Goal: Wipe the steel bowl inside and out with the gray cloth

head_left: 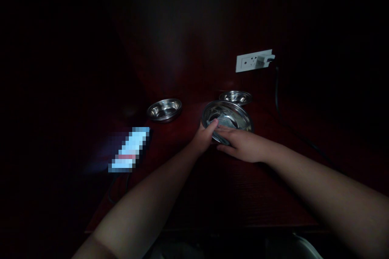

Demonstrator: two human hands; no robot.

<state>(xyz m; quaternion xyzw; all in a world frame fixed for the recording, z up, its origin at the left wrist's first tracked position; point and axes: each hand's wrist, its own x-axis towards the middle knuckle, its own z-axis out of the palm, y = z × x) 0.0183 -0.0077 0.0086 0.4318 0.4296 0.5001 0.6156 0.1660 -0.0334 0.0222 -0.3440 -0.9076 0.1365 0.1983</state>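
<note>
A shiny metal bowl (243,118) is tilted toward me above the dark red table. My left hand (204,137) grips its near left side, thumb over the rim and the other fingers hidden behind the bowl. My right hand (243,143) presses a greyish cloth (226,122) against the bowl's inside and near rim, its fingers closed over part of the cloth. Behind this bowl stands another metal bowl (235,97). Further left, what looks like a small stack of metal bowls (164,109) rests on the table.
A lit, blurred-out screen (130,149) lies at the left, with a thin cable beneath it. On the back wall a white socket plate (253,60) holds a plug, whose dark cord (276,89) runs down and right across the table (212,194). The surroundings are very dark.
</note>
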